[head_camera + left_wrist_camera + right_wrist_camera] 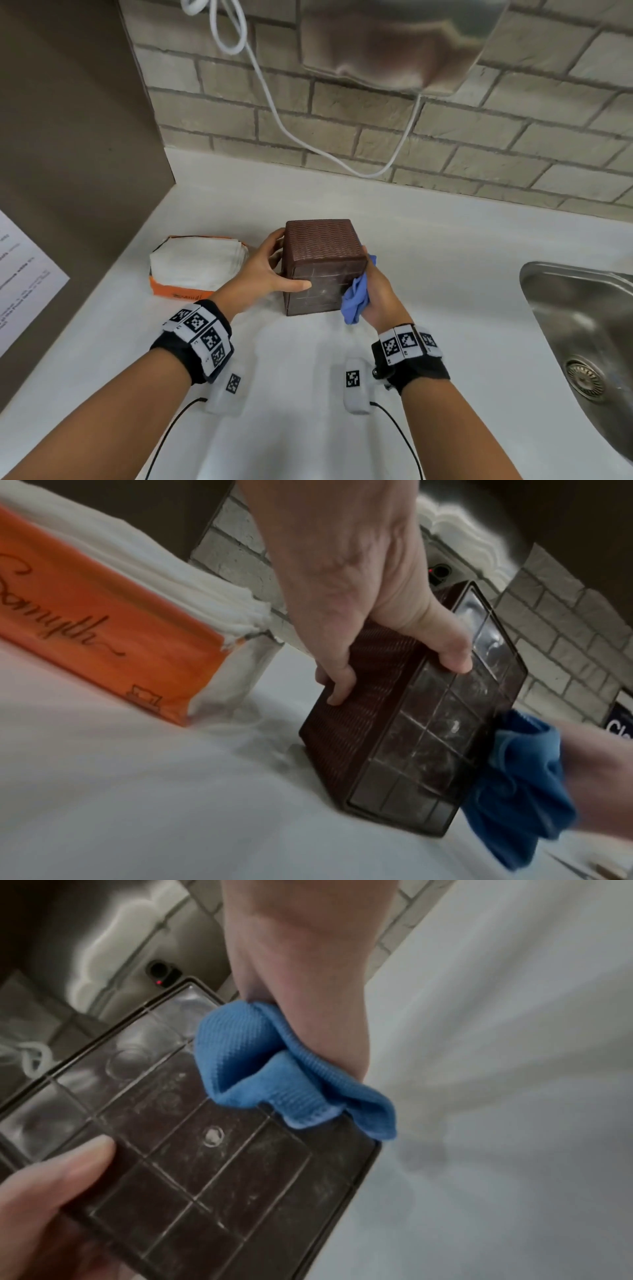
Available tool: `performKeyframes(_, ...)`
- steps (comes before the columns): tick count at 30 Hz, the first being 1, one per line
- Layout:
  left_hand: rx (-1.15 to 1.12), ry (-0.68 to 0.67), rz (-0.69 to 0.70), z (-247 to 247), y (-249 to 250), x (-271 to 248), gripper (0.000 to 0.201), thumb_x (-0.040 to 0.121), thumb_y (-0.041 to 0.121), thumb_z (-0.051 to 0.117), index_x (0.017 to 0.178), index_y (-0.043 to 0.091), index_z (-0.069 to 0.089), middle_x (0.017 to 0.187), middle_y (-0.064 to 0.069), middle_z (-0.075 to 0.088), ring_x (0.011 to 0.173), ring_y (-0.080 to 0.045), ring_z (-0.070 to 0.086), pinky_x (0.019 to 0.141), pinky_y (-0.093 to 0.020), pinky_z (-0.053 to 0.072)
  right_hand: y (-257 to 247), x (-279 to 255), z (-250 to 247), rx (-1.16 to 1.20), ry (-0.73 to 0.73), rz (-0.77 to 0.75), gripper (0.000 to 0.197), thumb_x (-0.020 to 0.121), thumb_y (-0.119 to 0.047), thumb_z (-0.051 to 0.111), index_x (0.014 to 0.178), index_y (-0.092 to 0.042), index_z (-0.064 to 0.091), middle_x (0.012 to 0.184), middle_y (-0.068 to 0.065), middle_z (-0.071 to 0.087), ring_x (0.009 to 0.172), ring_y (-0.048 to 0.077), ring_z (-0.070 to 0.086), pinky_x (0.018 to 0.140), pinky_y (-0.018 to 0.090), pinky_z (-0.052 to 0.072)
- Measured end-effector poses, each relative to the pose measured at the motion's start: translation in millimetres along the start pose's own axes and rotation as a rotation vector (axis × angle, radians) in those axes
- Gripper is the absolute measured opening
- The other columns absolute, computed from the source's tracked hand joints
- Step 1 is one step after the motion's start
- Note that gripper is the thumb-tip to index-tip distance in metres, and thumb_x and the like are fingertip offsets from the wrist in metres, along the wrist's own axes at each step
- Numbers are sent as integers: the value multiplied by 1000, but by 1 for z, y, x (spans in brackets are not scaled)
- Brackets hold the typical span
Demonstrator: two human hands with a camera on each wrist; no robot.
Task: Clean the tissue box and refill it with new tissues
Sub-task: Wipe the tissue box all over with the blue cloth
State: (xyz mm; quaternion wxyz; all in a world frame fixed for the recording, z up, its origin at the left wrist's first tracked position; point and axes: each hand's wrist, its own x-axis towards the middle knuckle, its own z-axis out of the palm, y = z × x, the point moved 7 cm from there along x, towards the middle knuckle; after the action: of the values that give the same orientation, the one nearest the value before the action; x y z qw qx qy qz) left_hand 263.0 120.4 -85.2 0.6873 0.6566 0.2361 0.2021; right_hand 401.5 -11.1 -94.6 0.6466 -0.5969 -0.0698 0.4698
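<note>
The right hand (pixel 378 298) has its fingers curled round a bunched blue cloth (pixel 356 299), pressing it against the right-hand side of the brown tissue box (pixel 323 265); the wad sits between palm and box, likely so the rubbing falls on that wall. The left hand (pixel 265 269) braces the opposite side: its thumb (pixel 298 285) lies flat on the near gridded face, while the fingers wrap round the woven left wall, which probably keeps the box from sliding under the cloth. The box stands on the white counter (pixel 308 359) between the two hands, touching both. The near face looks scuffed and dusty, so cleaning seems unfinished. Just beyond the left fingers, a stack of white tissues (pixel 198 262) in an orange pack waits, probably for refilling.
</note>
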Motion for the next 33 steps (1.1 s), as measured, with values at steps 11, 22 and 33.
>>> performKeyframes(11, -7, -75, -5, -17, 8, -4, 110, 44, 39, 97, 141, 39, 46, 132, 9, 64, 129, -15, 55, 111, -43, 41, -11, -16, 16, -90, -21, -182, 46, 95, -57, 38, 112, -26, 67, 111, 3, 73, 102, 19, 68, 99, 39, 50)
performKeyframes(22, -316, -7, 122, -22, 30, -11, 90, 41, 35, 98, 120, 13, 61, 106, -2, 75, 100, -18, 71, 81, -28, 57, -52, -48, 24, -322, 17, -287, 65, 86, -65, 37, 59, -9, 56, 39, -1, 52, 41, 12, 54, 53, 27, 45)
performKeyframes(33, -324, -85, 109, -17, 51, -18, 75, 33, 41, 99, 102, 22, 75, 100, 0, 78, 94, -15, 73, 77, -27, 59, -107, -74, 72, -438, -286, -613, 52, 94, -58, 27, 142, -43, 38, 121, -30, 61, 107, 1, 61, 90, 22, 49)
